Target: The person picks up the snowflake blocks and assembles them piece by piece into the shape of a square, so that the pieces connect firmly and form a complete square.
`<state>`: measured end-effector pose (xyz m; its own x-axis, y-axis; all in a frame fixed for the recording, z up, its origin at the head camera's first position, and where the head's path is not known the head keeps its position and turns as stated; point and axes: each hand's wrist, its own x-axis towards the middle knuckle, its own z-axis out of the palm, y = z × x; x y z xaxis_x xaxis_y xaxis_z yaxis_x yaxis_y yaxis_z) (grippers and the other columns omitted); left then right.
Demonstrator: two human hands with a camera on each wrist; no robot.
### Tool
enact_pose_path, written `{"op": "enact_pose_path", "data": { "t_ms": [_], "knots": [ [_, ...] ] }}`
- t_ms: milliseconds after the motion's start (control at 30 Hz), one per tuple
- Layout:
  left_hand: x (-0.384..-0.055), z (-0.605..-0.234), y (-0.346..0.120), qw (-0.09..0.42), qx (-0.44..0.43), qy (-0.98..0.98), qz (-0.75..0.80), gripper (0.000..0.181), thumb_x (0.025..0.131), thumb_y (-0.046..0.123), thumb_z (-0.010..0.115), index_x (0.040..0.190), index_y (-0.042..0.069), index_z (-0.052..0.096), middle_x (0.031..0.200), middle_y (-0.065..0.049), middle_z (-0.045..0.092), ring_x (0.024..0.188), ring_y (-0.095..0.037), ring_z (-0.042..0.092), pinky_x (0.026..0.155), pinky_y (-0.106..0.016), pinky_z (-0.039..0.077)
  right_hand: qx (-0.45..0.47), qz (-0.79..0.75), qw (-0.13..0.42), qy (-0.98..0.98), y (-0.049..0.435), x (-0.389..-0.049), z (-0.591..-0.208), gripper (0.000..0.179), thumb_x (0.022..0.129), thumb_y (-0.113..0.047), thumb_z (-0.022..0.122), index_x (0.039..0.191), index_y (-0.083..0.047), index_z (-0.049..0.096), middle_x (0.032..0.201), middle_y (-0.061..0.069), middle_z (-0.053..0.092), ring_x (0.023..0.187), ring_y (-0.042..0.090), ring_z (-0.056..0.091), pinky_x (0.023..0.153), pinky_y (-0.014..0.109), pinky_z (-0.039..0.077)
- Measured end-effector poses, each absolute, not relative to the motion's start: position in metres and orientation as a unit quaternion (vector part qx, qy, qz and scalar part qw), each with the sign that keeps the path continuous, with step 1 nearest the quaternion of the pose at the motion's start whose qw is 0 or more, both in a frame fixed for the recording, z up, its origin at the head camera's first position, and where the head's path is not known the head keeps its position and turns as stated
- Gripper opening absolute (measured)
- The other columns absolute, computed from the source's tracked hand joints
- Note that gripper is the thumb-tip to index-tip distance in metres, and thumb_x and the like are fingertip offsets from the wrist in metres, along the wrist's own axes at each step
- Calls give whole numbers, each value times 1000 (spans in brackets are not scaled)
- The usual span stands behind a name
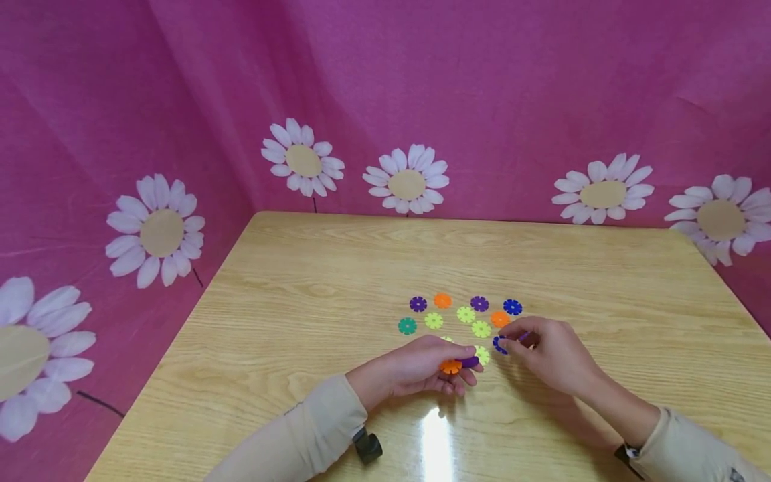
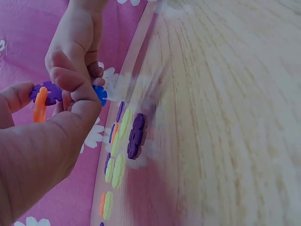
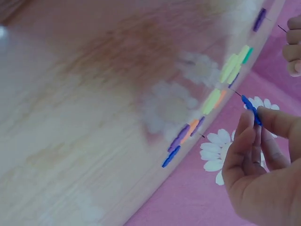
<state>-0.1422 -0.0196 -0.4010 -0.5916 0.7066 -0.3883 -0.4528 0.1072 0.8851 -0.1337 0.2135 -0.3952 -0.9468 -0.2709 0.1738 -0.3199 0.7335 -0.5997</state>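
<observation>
My left hand (image 1: 424, 367) pinches a purple notched disc (image 1: 470, 362) between thumb and fingers. An orange notched disc (image 1: 450, 367) is joined to it at an angle, and both show close up in the left wrist view. To the right of it, my right hand (image 1: 557, 351) pinches a blue notched disc (image 3: 251, 110) by its edge, thumb against fingertips. The blue disc is held up off the table and apart from the purple and orange pair. A yellow-green disc (image 1: 482, 355) lies just beyond the left fingertips.
On the wooden table (image 1: 313, 294), past the hands, lie several loose discs, among them a green one (image 1: 407, 326), an orange one (image 1: 442, 300), a purple one (image 1: 479, 303) and a blue one (image 1: 512, 306). A pink flowered cloth (image 1: 482, 100) stands behind the table.
</observation>
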Motion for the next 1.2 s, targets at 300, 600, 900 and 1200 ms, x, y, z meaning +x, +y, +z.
{"op": "enact_pose_path", "data": {
  "t_ms": [300, 600, 900, 1200],
  "knots": [
    [-142, -399, -21, 437, 103, 602, 661, 46, 92, 34, 53, 109, -8, 60, 79, -5, 64, 63, -12, 59, 55, -18, 46, 134, 416, -29, -899, 217, -130, -390, 10, 80, -14, 72, 89, -10, 69, 79, -1, 66, 66, 14, 65, 58, 24, 53],
    [-142, -400, -21, 435, 104, 604, 660, 46, 92, 35, 53, 106, -8, 61, 80, -5, 64, 63, -12, 58, 54, -18, 46, 91, 509, -107, -849, 216, -126, -385, 21, 81, -16, 71, 93, 1, 67, 85, 12, 67, 70, 27, 67, 59, 34, 55],
    [-141, -403, -21, 432, 106, 604, 661, 47, 92, 35, 53, 108, -9, 60, 78, -4, 63, 62, -11, 58, 54, -18, 45, 69, 561, -148, -812, 213, -123, -383, 29, 81, -18, 71, 96, 6, 65, 86, 16, 66, 75, 31, 66, 65, 38, 55],
    [-141, -403, -19, 424, 104, 611, 661, 38, 92, 35, 53, 98, -1, 64, 77, -4, 63, 63, -12, 58, 54, -19, 45, 28, 626, -179, -759, 208, -115, -381, 34, 82, -16, 70, 101, 11, 62, 91, 16, 67, 79, 24, 67, 72, 40, 53]
  ]
}}
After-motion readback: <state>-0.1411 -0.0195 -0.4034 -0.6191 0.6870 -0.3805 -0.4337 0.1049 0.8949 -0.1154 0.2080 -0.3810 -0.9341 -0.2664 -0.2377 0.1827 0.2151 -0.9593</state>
